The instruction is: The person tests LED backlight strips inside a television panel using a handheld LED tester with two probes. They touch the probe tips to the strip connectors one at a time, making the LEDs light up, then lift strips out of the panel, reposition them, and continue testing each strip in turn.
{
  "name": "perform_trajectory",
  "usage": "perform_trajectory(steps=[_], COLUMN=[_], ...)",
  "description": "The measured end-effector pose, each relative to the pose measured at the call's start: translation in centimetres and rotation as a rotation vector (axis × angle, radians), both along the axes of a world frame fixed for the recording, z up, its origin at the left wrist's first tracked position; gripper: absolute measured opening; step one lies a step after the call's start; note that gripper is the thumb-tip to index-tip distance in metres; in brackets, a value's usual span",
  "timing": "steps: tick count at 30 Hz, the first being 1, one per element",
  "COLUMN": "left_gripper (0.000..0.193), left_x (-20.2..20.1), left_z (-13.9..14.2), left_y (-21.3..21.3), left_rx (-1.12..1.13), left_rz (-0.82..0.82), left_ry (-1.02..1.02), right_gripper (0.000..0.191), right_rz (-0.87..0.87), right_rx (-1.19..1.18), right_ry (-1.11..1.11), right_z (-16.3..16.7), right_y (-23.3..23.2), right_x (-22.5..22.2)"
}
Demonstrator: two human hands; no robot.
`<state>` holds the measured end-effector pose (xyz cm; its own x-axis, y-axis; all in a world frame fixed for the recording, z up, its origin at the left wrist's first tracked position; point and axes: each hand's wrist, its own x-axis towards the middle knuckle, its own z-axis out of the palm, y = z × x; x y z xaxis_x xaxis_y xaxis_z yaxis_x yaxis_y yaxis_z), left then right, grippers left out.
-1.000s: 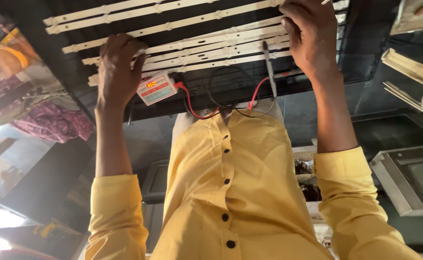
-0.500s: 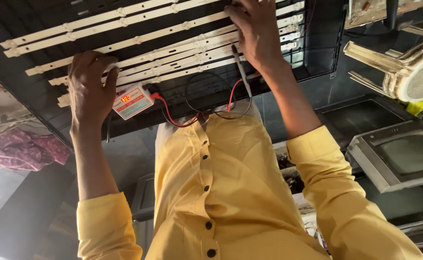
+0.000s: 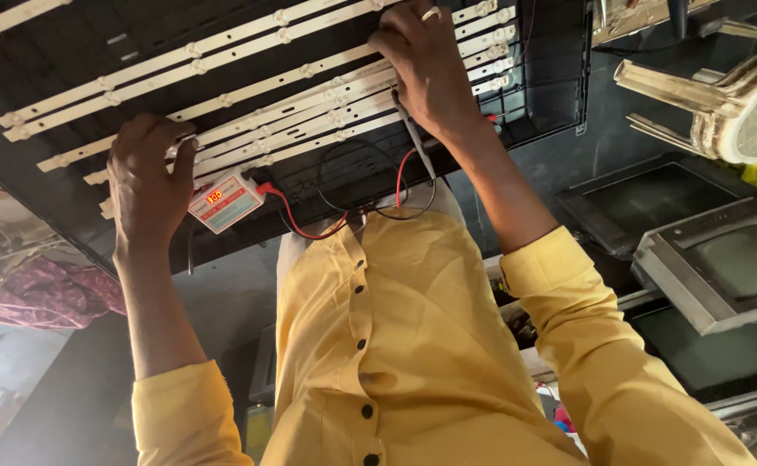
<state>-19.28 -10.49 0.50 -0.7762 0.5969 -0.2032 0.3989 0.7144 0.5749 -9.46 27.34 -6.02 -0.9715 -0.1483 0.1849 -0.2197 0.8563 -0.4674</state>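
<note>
A black panel (image 3: 94, 103) carries several white LED strips (image 3: 249, 91) running across it. My left hand (image 3: 148, 179) is at the strips' left ends, with its fingers pressed on the panel and its thumb against a small white tester box (image 3: 225, 201) with a red display. My right hand (image 3: 426, 73), with a ring on one finger, is closed on a thin probe (image 3: 414, 136) and rests on the strips further right. Red and black wires (image 3: 344, 203) loop from the tester toward the probe, above a yellow buttoned shirt (image 3: 395, 345).
Old grey television sets (image 3: 715, 267) are stacked at the right. A pale wooden stool (image 3: 723, 95) is at the upper right. Purple cloth (image 3: 42, 293) lies at the left beside the panel's edge.
The view has swung, so the panel and both hands sit further left in the frame. Both hands stay at the same spots on the strips, tester and probe.
</note>
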Motion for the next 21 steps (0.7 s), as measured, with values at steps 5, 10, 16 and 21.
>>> perform_trajectory(steps=[5,10,16,21], left_gripper=[0.006,0.005,0.008,0.004], left_x=[-0.1,-0.3,-0.5,-1.1], left_z=[0.1,0.2,0.5,0.7], left_y=[0.3,0.8,2.0,3.7], left_rx=[0.014,0.010,-0.006,0.025], left_rz=[-0.005,-0.009,0.001,0.015], left_ry=[-0.004,-0.030,-0.023,-0.032], right_gripper=[0.034,0.036,0.038,0.042], right_rz=[-0.014,-0.029,-0.061,-0.157], right_rx=[0.002,-0.030,-0.065,-0.174], right_ry=[-0.041,-0.045,-0.036,-0.016], right_z=[0.0,-0.2,-0.3,-0.1], right_y=[0.0,0.4,0.9,2.8], right_x=[0.4,0.5,1.1,2.2])
